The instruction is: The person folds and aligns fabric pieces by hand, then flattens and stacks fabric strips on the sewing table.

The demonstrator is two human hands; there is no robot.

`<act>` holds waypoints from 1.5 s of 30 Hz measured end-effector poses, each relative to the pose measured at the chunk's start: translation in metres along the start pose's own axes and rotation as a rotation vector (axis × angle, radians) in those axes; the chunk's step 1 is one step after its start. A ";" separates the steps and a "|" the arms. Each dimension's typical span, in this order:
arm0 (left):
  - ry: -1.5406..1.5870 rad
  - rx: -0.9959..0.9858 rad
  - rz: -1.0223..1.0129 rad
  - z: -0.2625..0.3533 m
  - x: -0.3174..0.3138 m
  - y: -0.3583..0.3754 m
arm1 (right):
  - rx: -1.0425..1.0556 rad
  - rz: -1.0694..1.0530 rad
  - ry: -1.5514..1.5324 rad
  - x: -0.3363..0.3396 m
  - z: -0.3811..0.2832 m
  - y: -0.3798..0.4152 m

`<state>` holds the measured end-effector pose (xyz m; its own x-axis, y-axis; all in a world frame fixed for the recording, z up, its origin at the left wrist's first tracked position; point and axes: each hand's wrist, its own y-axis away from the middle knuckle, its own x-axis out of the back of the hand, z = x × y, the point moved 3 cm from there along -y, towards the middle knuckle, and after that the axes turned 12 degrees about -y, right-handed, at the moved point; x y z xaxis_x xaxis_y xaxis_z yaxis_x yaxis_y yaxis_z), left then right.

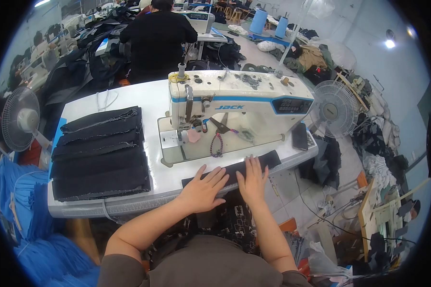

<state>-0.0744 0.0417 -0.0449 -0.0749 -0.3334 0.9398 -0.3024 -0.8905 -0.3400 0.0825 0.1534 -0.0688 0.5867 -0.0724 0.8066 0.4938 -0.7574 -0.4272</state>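
A dark strip of fabric [232, 171] lies along the front edge of the white sewing table. My left hand [204, 189] rests flat on its left part, fingers spread. On its middle lies my right hand [252, 181], fingers stretched out and thumb apart. Just behind the strip stands a white and blue sewing machine [239, 98]. Thread snips [221, 125] with a colourful cord lie on the machine's bed. To the left, folded dark fabric pieces [100, 153] are laid in overlapping rows.
A phone [300, 137] lies at the table's right end. Fans [335, 109] stand on both sides. Blue fabric bundles [26, 191] are at the left. A person in black [160, 38] sits ahead at another machine. Fabric heaps and a cable are on the right.
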 end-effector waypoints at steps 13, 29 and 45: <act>0.074 0.026 -0.018 -0.004 -0.002 0.000 | -0.220 -0.009 -0.028 0.013 0.042 -0.007; 0.162 0.105 0.013 -0.007 -0.007 0.001 | -0.296 -0.037 0.212 0.031 0.049 -0.017; 0.175 0.095 0.047 -0.013 -0.009 0.002 | 0.220 -0.220 -0.155 0.008 -0.034 0.005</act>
<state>-0.0867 0.0471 -0.0535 -0.2532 -0.3241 0.9115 -0.2043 -0.9030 -0.3779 0.0681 0.1270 -0.0507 0.5330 0.1894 0.8247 0.7360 -0.5847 -0.3414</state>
